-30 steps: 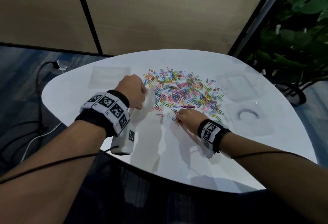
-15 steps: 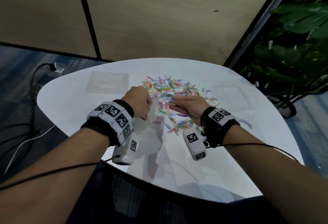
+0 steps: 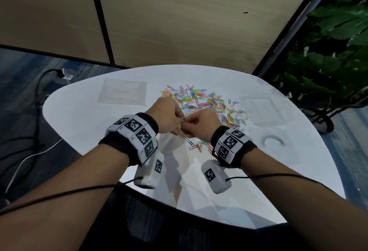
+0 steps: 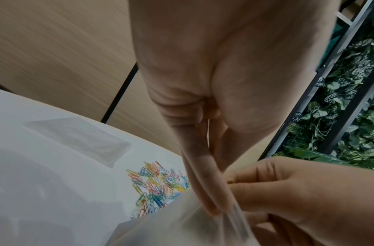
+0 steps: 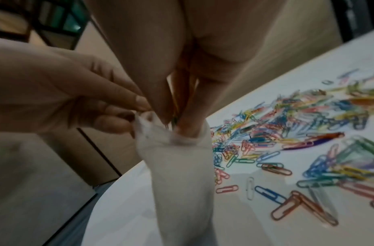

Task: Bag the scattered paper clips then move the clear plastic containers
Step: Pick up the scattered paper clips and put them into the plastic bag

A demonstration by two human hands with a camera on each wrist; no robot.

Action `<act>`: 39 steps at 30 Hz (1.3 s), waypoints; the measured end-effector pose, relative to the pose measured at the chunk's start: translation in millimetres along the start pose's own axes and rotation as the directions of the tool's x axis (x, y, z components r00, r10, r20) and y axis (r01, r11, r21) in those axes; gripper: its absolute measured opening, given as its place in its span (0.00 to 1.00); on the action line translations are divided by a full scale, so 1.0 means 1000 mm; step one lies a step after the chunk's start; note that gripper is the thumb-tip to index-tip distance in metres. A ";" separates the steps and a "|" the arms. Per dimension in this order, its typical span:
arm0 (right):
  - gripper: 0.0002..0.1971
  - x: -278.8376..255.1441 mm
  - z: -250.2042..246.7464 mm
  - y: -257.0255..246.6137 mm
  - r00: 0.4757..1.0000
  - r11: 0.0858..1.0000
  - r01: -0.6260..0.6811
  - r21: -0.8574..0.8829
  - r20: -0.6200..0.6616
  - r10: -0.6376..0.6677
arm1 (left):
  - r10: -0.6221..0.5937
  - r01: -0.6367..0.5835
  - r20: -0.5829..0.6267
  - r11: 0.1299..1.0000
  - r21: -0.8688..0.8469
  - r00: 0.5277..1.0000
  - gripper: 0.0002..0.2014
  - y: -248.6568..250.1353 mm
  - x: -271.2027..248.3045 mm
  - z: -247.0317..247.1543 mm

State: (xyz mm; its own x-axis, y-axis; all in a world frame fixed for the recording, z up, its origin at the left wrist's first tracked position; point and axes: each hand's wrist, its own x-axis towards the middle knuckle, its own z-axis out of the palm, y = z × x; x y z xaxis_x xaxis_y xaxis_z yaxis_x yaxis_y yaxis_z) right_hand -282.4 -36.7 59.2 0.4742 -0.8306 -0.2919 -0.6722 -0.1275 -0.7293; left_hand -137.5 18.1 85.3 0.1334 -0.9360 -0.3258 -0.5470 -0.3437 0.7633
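Colourful paper clips [image 3: 201,105] lie scattered in a pile on the white table [image 3: 79,115], also in the right wrist view [image 5: 287,133] and the left wrist view [image 4: 158,181]. My left hand [image 3: 177,126] pinches the rim of a clear plastic bag [image 3: 169,143] and holds it upright with its mouth open [image 5: 177,174]. My right hand [image 3: 189,128] has bunched fingers [image 5: 190,119] dipped into the bag's mouth, with a few clips pinched between them. Two clear plastic containers [image 3: 260,109] [image 3: 272,141] sit to the right of the pile.
Another flat clear bag [image 3: 123,93] lies at the table's back left. A few loose clips [image 3: 197,146] rest just under my right wrist. A leafy plant [image 3: 328,51] stands right of the table; cables [image 3: 29,151] run over the floor on the left.
My right hand left the pile's near edge, rose and moved left to the bag's mouth. My left hand lifted the bag slightly toward it.
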 end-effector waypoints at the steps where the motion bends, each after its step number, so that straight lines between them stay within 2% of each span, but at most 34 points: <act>1: 0.05 -0.001 -0.003 0.000 0.998 0.995 0.044 -0.084 0.044 -0.040 | 0.001 -0.001 0.000 1.000 -0.002 1.000 0.10 0.001 0.000 0.000; 2: 0.06 -0.003 -0.006 0.001 0.995 0.994 0.059 -0.086 0.091 -0.051 | 0.002 -0.002 -0.004 1.000 -0.002 1.000 0.10 0.002 0.001 0.001; 4: 0.09 -0.009 -0.017 0.002 0.993 0.993 0.013 0.115 0.112 -0.026 | -0.001 0.001 -0.023 1.000 0.002 1.000 0.09 0.005 0.002 0.002; 6: 0.09 -0.017 -0.035 0.012 1.000 0.955 -0.023 0.294 0.027 0.015 | 0.003 -0.002 -0.035 1.000 0.030 0.999 0.08 0.007 0.003 0.005; 7: 0.08 -0.021 -0.043 0.023 0.999 0.957 -0.024 0.288 -0.020 0.031 | 0.009 -0.006 -0.041 0.998 0.062 0.999 0.09 0.008 0.003 0.006; 8: 0.08 -0.024 -0.052 0.037 0.997 0.979 -0.034 0.199 -0.057 0.046 | 0.014 -0.010 -0.043 0.996 0.090 0.999 0.09 0.009 0.002 0.006; 9: 0.09 -0.028 -0.061 0.054 0.995 0.998 -0.062 0.020 -0.072 0.063 | 0.015 -0.010 -0.041 0.994 0.108 0.999 0.09 0.010 0.002 0.007; 10: 0.12 -0.031 -0.069 0.075 0.994 0.973 -0.106 -0.203 -0.057 0.097 | 0.015 -0.010 -0.038 0.993 0.120 0.999 0.09 0.010 0.001 0.008; 12: 0.22 -0.041 -0.081 0.113 0.974 0.806 -0.205 -0.556 -0.032 0.226 | 0.014 -0.008 -0.040 0.991 0.134 0.999 0.10 0.011 0.002 0.008; 13: 0.27 -0.046 -0.085 0.129 0.962 0.733 -0.230 -0.640 -0.033 0.272 | 0.011 -0.005 -0.043 0.991 0.135 0.999 0.10 0.011 0.002 0.008; 15: 0.35 -0.052 -0.087 0.153 0.949 0.704 -0.263 -0.660 -0.044 0.313 | -0.001 0.007 -0.043 0.992 0.129 0.999 0.10 0.011 0.002 0.009; 19: 0.44 -0.049 -0.069 0.166 0.934 0.775 -0.304 -0.555 -0.013 0.357 | -0.024 0.028 -0.039 0.991 0.127 0.999 0.12 0.013 0.003 0.013; 23: 0.41 -0.023 -0.035 0.158 0.937 0.841 -0.344 -0.417 -0.090 0.339 | -0.039 0.041 -0.017 0.989 0.145 0.999 0.12 0.009 0.008 0.014; 26: 0.38 -0.004 -0.017 0.140 0.951 0.884 -0.310 -0.350 -0.110 0.290 | -0.052 0.054 -0.016 0.987 0.154 0.999 0.13 0.001 0.011 0.009; 30: 0.39 0.010 -0.006 0.122 0.988 0.868 -0.152 -0.473 -0.063 0.139 | -0.061 0.065 -0.039 0.988 0.138 0.997 0.14 -0.004 0.012 0.002; 35: 0.11 0.020 0.005 0.106 1.000 0.748 -0.014 -0.664 -0.026 -0.004 | -0.045 0.050 -0.041 0.988 0.145 0.998 0.15 -0.007 0.012 -0.002; 39: 0.12 0.028 0.008 0.099 0.998 0.739 -0.013 -0.674 -0.053 -0.031 | -0.046 0.052 -0.039 0.987 0.152 0.998 0.14 -0.008 0.012 -0.004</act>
State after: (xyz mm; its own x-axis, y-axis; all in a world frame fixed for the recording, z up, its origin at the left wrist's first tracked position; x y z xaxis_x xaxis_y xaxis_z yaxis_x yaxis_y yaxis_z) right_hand -331.1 -68.5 -25.9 0.4642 -0.8537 -0.2358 -0.8857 -0.4489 -0.1184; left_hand -128.1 9.0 77.0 0.1909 -0.9213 -0.3388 -0.6585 -0.3762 0.6518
